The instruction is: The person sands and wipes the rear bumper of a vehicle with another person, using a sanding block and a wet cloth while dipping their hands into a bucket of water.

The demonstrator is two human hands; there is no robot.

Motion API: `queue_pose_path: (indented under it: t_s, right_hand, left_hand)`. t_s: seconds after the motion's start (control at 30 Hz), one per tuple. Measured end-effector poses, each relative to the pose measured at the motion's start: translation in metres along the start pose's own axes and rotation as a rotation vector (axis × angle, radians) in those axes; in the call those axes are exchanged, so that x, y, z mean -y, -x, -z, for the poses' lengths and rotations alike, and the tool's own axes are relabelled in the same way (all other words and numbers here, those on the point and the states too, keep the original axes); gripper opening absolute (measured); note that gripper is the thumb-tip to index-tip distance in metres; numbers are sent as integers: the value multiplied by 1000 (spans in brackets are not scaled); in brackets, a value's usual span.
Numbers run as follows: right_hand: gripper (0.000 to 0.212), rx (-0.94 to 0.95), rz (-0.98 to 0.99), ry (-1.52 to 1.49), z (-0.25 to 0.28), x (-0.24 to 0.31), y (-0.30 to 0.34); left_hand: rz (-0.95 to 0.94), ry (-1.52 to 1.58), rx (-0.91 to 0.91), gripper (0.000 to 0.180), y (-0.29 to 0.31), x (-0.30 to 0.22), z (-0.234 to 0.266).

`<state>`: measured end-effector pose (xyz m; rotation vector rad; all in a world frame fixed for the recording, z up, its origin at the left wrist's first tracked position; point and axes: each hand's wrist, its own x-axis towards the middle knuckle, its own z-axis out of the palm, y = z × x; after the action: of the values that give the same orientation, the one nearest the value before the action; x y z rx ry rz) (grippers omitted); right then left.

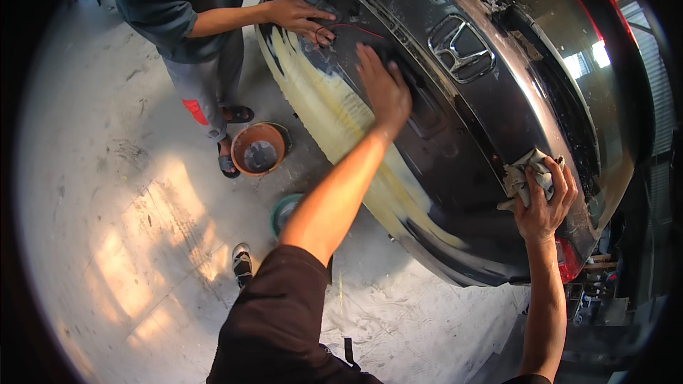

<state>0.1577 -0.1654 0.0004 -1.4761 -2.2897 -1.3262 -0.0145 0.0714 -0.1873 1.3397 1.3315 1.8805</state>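
Observation:
In front of me is the dark rear of a car (pixel 455 220), its lower bumper coated with pale yellow filler (pixel 348 121). My left hand (pixel 384 96) lies over the dark panel just above the filler, fingers stretched out and slightly blurred. Nothing shows in it; whether the palm touches the panel I cannot tell. Close to the right tail light (pixel 567 259), my right hand (pixel 546 203) is closed around a crumpled grey cloth (pixel 525 174), which rests on the trunk lid. A chrome emblem (pixel 461 48) sits on the lid between my hands.
At the left, a co-worker's hand (pixel 302 18) rests on the same car. An orange-brown bucket (pixel 259 149) with greyish contents stands by that person's feet. A green bucket (pixel 286 212) is partly hidden behind my left arm. Sunlit patches mark the pale floor (pixel 135 242).

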Motion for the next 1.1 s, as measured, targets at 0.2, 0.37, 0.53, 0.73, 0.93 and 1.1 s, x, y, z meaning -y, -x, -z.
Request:
queue_pose_path:
  t_s: [0.2, 0.37, 0.53, 0.73, 0.93, 1.1]
  right_hand:
    - [38, -14, 3, -8, 4, 2, 0]
    - [35, -25, 16, 28, 5, -8, 1]
    - [33, -44, 37, -5, -3, -1, -7]
    - [30, -163, -249, -189, -18, 97, 30]
    - [34, 392, -955, -1042, -143, 404, 139]
    - [31, 749, -1337, -1170, -312, 611, 273]
  left_hand:
    - [-43, -137, -20, 61, -19, 12, -11]
    - [-216, -109, 303, 63, 58, 18, 20]
    - [-90, -128, 583, 55, 60, 90, 158]
    - [788, -227, 575, 59, 152, 217, 367]
    - [1064, -471, 951, 66, 234, 282, 414]
    - [478, -394, 1075, 69, 324, 398, 382]
